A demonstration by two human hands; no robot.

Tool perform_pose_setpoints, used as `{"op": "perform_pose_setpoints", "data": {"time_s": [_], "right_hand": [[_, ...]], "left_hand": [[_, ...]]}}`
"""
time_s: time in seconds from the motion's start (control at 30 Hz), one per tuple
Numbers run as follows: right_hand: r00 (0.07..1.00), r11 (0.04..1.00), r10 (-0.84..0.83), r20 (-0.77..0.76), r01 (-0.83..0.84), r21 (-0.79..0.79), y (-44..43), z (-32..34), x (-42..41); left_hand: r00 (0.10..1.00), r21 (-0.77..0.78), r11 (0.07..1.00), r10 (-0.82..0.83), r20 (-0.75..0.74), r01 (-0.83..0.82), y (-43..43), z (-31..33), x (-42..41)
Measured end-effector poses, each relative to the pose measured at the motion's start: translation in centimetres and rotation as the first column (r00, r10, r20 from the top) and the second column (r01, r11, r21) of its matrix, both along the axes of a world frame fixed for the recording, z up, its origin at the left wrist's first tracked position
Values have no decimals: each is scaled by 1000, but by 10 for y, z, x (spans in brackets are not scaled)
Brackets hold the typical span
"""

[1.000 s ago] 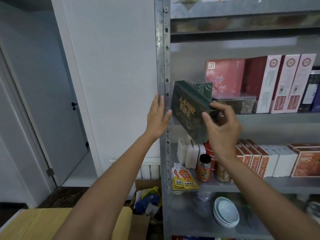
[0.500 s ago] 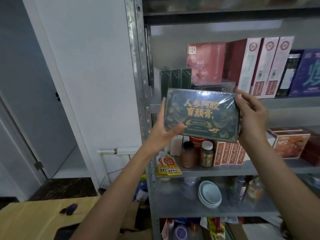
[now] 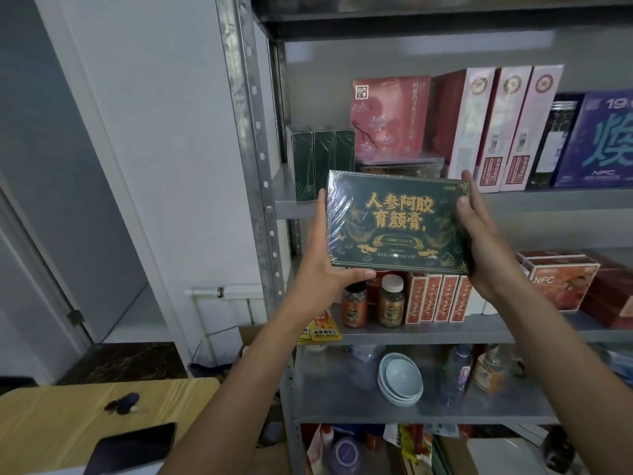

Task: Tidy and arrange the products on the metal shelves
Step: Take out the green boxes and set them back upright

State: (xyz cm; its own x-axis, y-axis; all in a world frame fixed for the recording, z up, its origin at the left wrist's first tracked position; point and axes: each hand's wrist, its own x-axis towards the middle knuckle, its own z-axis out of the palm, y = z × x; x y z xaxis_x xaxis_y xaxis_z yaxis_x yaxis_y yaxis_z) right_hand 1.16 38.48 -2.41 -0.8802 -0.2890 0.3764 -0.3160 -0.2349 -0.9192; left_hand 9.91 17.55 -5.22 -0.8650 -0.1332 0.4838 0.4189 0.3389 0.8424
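Observation:
A flat dark green box with gold lettering, wrapped in clear film, is held face-on in front of the metal shelves. My left hand grips its left edge, thumb under the bottom corner. My right hand grips its right edge, thumb on the front. Behind the box, three matching green boxes stand upright at the left end of the upper shelf. A pink box sits on a clear pack beside them.
White and red upright boxes and a purple box fill the upper shelf to the right. Jars and red boxes stand on the shelf below, stacked bowls lower down. A phone lies on a wooden table at lower left.
The green box came off the shelf's left end and turned face-on toward me. My left hand moved from the shelf post onto the box's left edge. The view shifted right and down.

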Motion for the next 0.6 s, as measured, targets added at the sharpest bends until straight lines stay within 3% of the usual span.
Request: {"op": "perform_pose_setpoints", "data": {"time_s": [0.23, 0.5, 0.6], "right_hand": [[958, 938, 97, -269, 2, 346, 23, -12, 7], [955, 932, 32, -294, 78, 355, 24, -26, 3], [958, 942, 19, -287, 80, 327, 19, -31, 1]], "left_hand": [[1000, 77, 997, 12, -21, -10, 9, 2, 0], [999, 49, 998, 40, -35, -39, 12, 4, 0], [980, -128, 975, 168, -102, -181, 12, 2, -2]]}}
